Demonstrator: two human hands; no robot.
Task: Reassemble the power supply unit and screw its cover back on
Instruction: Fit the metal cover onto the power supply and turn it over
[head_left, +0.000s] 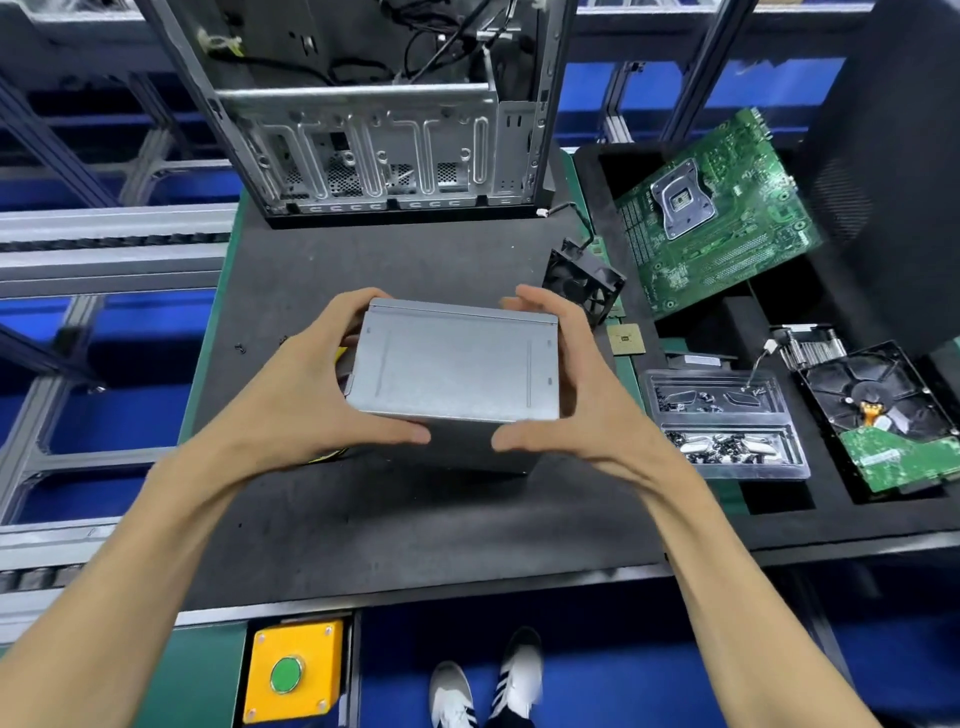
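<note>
A grey metal power supply unit (454, 361) is held above the dark work mat (395, 519), its flat cover side facing up. My left hand (311, 384) grips its left end, thumb along the near edge and fingers over the far edge. My right hand (576, 384) grips the right end the same way. Yellow wiring shows beside the unit under my left hand. A clear plastic tray (727, 423) with several small dark screws lies to the right. A couple of loose screws (240, 348) lie on the mat at the left.
An open computer case (384, 119) stands at the back of the mat. To the right are a black fan (582, 283), a CPU chip (627, 339), a green motherboard (717, 213), a hard drive (883, 415). A yellow button box (293, 670) hangs below the front edge.
</note>
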